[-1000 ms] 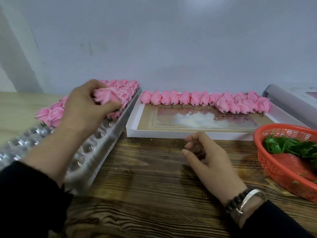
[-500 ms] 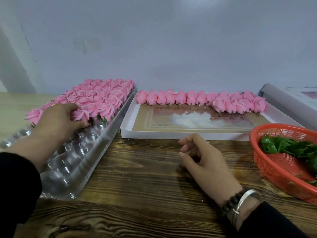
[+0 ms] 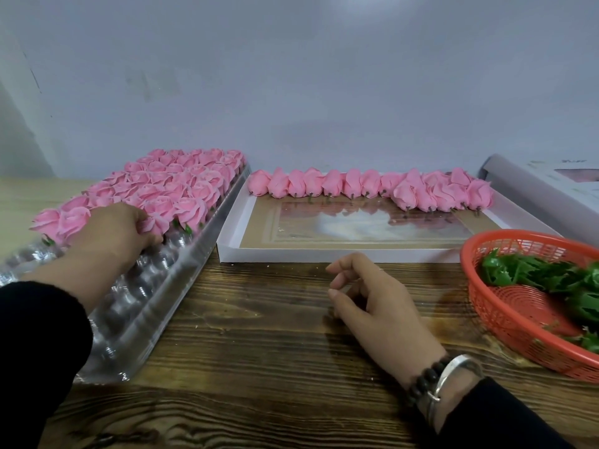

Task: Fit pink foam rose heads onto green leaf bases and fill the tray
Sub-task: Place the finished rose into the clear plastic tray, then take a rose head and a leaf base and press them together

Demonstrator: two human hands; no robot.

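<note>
- Placement is the step in hand: the left hand (image 3: 111, 231), at the left of the frame, presses an assembled pink rose (image 3: 155, 225) into a cell of the clear plastic tray (image 3: 136, 306), its fingers curled round the flower at the front edge of the filled rows
- The right hand (image 3: 372, 301) rests on the wooden table (image 3: 259, 335) at the centre of the frame, fingers loosely curled and holding nothing
- The next move, by my reading, calls for letting go of the seated rose, then fetching a fresh head and a leaf base to join; the right hand lies between both supplies
- The tray holds many finished roses (image 3: 181, 186) packed in its far part, green showing under the nearest ones; the near cells towards the lower left are bare, so a good share of the filling seems left to do
- The shallow white box (image 3: 227, 251) in the middle holds a row of loose pink foam rose heads (image 3: 366, 187) lying on their sides along its far wall, most of its floor uncovered
- The red mesh basket (image 3: 496, 306) at the right edge holds a heap of green leaf bases (image 3: 531, 273)
</note>
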